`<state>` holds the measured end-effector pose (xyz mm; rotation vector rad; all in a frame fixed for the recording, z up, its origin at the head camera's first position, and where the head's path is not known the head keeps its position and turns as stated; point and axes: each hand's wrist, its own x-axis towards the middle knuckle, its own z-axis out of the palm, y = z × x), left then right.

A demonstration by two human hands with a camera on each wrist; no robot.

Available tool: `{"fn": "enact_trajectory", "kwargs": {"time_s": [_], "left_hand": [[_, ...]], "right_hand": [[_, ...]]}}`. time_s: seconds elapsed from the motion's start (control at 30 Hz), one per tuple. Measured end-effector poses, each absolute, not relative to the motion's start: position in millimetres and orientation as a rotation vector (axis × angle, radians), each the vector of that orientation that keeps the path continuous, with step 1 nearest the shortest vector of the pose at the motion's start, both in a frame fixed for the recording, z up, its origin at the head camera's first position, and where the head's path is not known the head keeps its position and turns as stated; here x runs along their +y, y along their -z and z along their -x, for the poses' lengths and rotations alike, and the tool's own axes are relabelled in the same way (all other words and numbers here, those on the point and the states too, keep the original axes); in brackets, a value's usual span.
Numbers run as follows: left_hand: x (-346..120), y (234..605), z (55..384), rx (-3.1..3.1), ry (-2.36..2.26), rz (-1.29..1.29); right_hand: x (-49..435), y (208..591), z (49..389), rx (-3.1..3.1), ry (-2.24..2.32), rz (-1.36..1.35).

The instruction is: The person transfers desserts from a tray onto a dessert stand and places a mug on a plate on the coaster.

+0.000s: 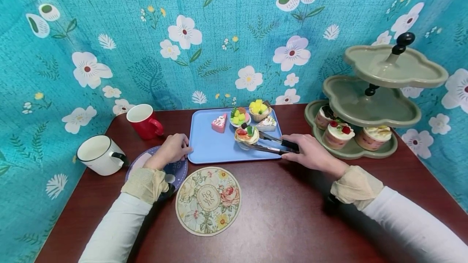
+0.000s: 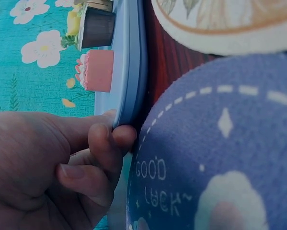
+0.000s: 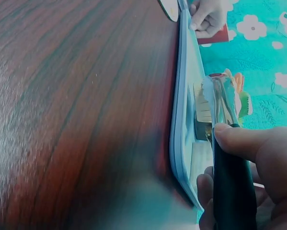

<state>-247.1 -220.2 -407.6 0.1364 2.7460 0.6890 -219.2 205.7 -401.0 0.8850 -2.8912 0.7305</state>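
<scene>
My left hand (image 1: 174, 149) pinches the left edge of the blue tray (image 1: 206, 147), thumb on top and a fingertip below in the left wrist view. In my right hand (image 1: 308, 153) are metal tongs (image 3: 234, 177) with black handles. The tong ends lie on either side of a cream-topped fruit tart (image 1: 247, 134), above or on the tray; I cannot tell whether it touches the tray. Behind it on the tray are a pink cake slice (image 1: 219, 123), a green-fruit tart (image 1: 239, 117), a yellow-fruit tart (image 1: 259, 108) and a white cake slice (image 1: 267, 123).
At the left stand a red mug (image 1: 142, 123) and a white mug (image 1: 98, 155). A purple round mat (image 1: 180, 173) lies under my left hand, beside a floral round mat (image 1: 208, 201). A green tiered stand (image 1: 373, 100) at the right holds several dessert cups (image 1: 338, 135).
</scene>
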Motion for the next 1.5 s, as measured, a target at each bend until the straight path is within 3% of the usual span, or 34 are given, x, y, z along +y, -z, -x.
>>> {"fn": "enact_trajectory", "kwargs": {"time_s": [1.5], "left_hand": [[-219.7, 407.3, 246.3, 2.761, -0.675, -0.168]], "right_hand": [[239.5, 366.0, 202.1, -2.892, -0.635, -0.829]]}}
